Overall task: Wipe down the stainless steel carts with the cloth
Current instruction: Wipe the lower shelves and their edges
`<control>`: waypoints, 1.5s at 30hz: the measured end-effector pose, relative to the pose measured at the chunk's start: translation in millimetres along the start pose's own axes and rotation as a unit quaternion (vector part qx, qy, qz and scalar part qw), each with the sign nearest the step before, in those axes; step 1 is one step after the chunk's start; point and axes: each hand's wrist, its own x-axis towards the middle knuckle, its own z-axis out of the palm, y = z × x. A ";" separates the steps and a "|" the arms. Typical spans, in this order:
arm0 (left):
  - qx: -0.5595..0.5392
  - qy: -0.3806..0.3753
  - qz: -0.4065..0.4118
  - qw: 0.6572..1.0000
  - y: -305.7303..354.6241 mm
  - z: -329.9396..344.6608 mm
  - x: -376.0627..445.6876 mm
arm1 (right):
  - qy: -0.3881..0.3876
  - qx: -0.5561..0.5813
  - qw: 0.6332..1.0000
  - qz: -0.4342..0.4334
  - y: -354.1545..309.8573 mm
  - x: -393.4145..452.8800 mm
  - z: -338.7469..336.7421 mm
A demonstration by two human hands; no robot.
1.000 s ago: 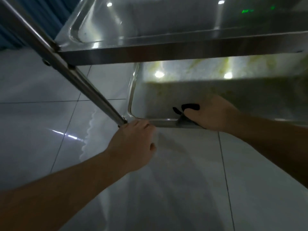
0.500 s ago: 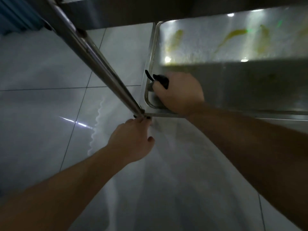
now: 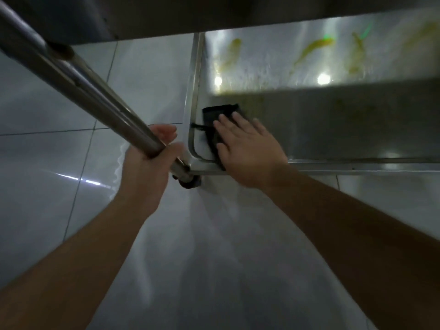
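Stainless steel fills most of my view: the cart's lower shelf (image 3: 357,129) runs off to the right, its far half lit and marked with yellowish streaks (image 3: 312,50), its near half in shadow. My right hand (image 3: 247,151) lies flat on the black cloth (image 3: 215,115), fingers straight and together, pressing it onto the shelf at the near left corner. The cloth's long axis runs from the front rim away from me, its far end pointing deeper into the shelf; a thin black loop sticks out leftward toward the side rim. My left hand (image 3: 147,163) is curled around the cart's tubular leg (image 3: 90,94), gripping it just above the caster. Glossy pale floor tiles (image 3: 47,163) lie below.
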 end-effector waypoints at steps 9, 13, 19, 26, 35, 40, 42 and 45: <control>-0.059 0.009 0.018 0.998 -7.0 11.9 0.8 | 0.081 -0.044 0.923 0.375 165.6 -95.1 -54.6; -0.075 0.023 -0.003 0.997 -1.8 16.4 -1.6 | 0.094 0.002 0.921 0.378 113.1 -44.2 -40.8; -0.087 0.043 -0.005 0.995 4.2 20.5 -2.4 | 0.044 -0.007 0.995 0.094 -19.3 55.8 -8.0; -0.085 0.053 0.010 0.995 5.2 24.4 -5.5 | 0.028 -0.047 0.998 -0.003 -3.0 70.8 -10.2; -0.069 0.070 0.040 0.994 -3.6 28.1 -7.0 | 0.109 -0.035 0.936 0.332 164.5 21.5 -61.1; -0.077 0.078 0.040 0.993 -2.3 30.0 -8.5 | 0.101 -0.052 0.967 0.229 85.0 61.4 -50.5; -0.091 0.087 0.035 0.991 -1.0 31.9 -8.4 | 0.077 -0.022 0.984 0.158 33.8 77.7 -34.1; -0.118 0.092 0.027 0.988 0.8 34.1 -8.6 | 0.021 -0.005 0.999 0.029 -34.3 89.6 -8.6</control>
